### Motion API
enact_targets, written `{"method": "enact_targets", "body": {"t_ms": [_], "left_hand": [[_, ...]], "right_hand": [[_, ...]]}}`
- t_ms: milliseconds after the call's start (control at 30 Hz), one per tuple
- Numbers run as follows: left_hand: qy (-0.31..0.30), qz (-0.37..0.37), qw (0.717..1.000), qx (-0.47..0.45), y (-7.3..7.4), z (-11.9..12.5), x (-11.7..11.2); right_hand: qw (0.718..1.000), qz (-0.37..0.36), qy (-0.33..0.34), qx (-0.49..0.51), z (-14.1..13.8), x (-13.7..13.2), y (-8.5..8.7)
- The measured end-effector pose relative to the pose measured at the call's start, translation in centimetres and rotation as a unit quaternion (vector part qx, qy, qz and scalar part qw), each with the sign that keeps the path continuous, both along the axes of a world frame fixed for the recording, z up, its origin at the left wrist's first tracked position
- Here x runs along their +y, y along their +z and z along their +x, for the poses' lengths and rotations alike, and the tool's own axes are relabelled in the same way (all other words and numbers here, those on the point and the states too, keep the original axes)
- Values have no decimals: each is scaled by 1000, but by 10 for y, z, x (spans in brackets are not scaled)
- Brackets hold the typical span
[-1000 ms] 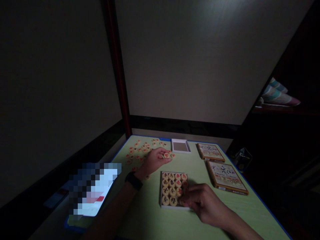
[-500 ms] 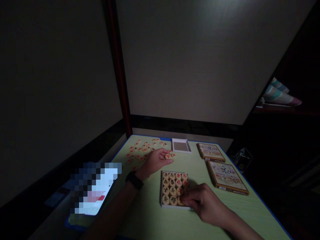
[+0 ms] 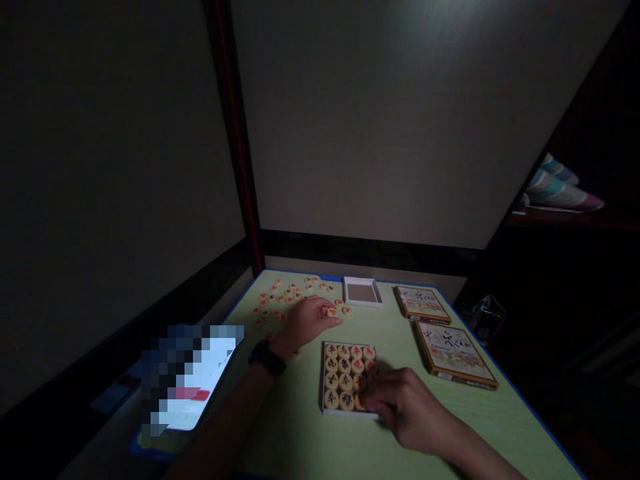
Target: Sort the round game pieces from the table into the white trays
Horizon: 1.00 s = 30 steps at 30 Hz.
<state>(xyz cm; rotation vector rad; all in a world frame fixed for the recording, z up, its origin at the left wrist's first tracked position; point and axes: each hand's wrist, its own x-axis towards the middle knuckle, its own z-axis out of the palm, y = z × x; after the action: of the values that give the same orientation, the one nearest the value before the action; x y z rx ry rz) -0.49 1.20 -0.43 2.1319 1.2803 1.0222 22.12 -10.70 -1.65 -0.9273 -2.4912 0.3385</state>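
Note:
A round wooden Chinese chess piece with a red character [image 3: 331, 312] is pinched between the thumb and fingers of my left hand [image 3: 309, 323], above the table. The shallow box [image 3: 324, 407] in front of me holds rows of pieces, black characters on the left and red ones on the right. Over its lower right corner, my right hand [image 3: 407, 403] has its fingers closed at a chess piece [image 3: 358, 401]. These fingers cover part of that piece and the box's right-hand column.
Many loose chess pieces [image 3: 277, 313] lie scattered at the table's far left. A box lid or tray [image 3: 363, 292] sits at the back. Two printed boxes [image 3: 423, 304] [image 3: 455, 353] lie on the right. A lit, blurred screen [image 3: 200, 380] stands at the left edge.
My left hand has shifted slightly left with its piece, which is now tilted a little differently. My right hand stays almost still at the box corner.

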Motion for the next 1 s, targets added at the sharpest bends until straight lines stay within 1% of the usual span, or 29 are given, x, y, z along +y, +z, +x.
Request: {"method": "enact_targets", "body": {"t_ms": [67,200,267,367,433,533,633,800,900,1000], "left_hand": [[7,33,998,60,2,-5,2],[-34,53,986,154,-3,-11,4],[-48,53,980,187,-7,-12,3],[-51,34,975,213,-11,-11,-1],[-49,31,973,224,-10,-10,-3],[-66,57,967,239,-9,-9,-4],[-79,66,968,228,-11,-10,-2],[-65,47,977,196,-16,-14,6],[-54,26,979,195,-15,-18,7],[-60,21,978,198,-12,-21,9]], "right_hand": [[1000,0,5,0,0,1,1],[1000,-1,0,8,1,2,2],[1000,-4,-12,22,1,2,2],[998,5,-37,54,3,2,1],[995,27,-57,77,4,3,0],[989,66,-88,102,6,5,0],[985,87,-102,107,6,7,0],[985,96,-99,105,6,7,0],[986,89,-96,99,6,6,0],[987,85,-92,101,6,6,1]]}}
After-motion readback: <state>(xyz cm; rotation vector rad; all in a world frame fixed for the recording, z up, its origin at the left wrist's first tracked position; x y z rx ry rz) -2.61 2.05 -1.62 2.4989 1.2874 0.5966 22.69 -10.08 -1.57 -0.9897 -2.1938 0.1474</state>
